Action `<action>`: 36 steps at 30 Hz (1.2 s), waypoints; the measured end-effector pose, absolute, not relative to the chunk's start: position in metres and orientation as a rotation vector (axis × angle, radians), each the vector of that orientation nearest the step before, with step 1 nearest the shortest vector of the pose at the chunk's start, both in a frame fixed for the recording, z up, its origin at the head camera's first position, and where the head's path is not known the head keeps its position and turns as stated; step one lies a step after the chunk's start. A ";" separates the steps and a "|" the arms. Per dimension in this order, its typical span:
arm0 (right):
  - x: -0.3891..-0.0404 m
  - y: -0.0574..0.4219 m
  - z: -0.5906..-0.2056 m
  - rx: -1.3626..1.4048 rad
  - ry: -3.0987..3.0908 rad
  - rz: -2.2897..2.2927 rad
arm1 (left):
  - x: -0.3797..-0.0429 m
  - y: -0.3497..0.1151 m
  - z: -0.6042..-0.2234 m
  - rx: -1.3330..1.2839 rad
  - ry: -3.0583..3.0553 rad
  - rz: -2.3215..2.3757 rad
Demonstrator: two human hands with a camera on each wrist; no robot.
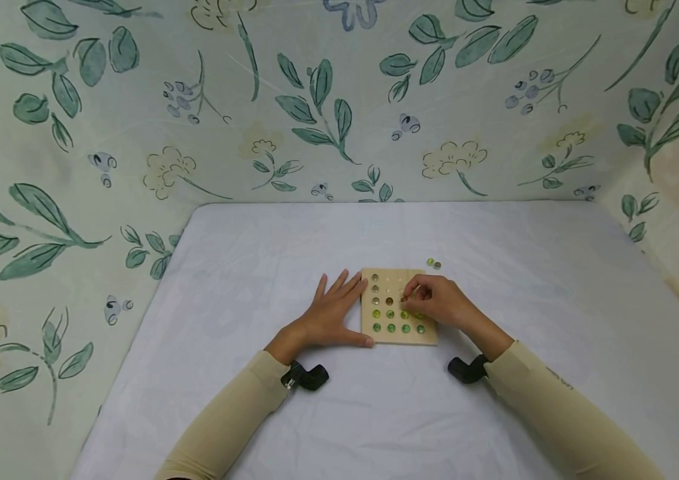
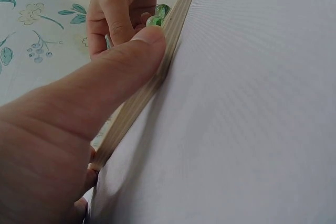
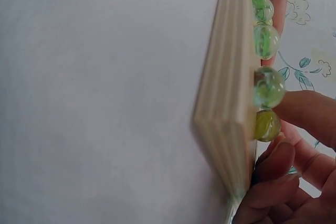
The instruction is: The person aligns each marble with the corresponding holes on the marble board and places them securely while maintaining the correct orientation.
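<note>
HEAD: wooden board (image 1: 399, 339) is borne by bench (image 1: 285, 253); its left edge is touched by left hand (image 1: 330, 317), grip spread, nothing held; brown marble (image 1: 403, 300) is pinched over it in grip of right hand (image 1: 440, 301) | LEFT WRIST: board edge is met by thumb (image 2: 142, 48) | RIGHT WRIST: green marbles (image 3: 266, 41) are lined along board

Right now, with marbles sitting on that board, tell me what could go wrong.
The right hand is close to the seated green marbles, so it might knock one loose. The two loose marbles on the cloth beyond the board could roll if bumped. The left hand touches the board's left edge; a push there might shift it.
</note>
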State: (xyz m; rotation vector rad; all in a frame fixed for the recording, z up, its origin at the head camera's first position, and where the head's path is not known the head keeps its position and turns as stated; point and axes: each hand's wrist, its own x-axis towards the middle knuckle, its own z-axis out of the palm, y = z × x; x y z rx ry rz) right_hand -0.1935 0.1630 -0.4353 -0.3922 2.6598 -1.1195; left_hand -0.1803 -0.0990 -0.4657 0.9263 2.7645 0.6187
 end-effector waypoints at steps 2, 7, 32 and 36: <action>-0.193 0.163 -0.435 -0.392 2.661 -1.117 | -0.180 -0.099 -0.466 0.925 2.765 0.614; -0.193 0.163 -0.435 -0.395 2.669 -1.104 | -0.181 -0.100 -0.466 0.926 2.765 0.610; -0.195 0.164 -0.434 -0.372 2.657 -1.099 | -0.181 -0.099 -0.467 0.924 2.768 0.607; -0.196 0.166 -0.433 -0.374 2.653 -1.105 | -0.180 -0.100 -0.466 0.919 2.765 0.607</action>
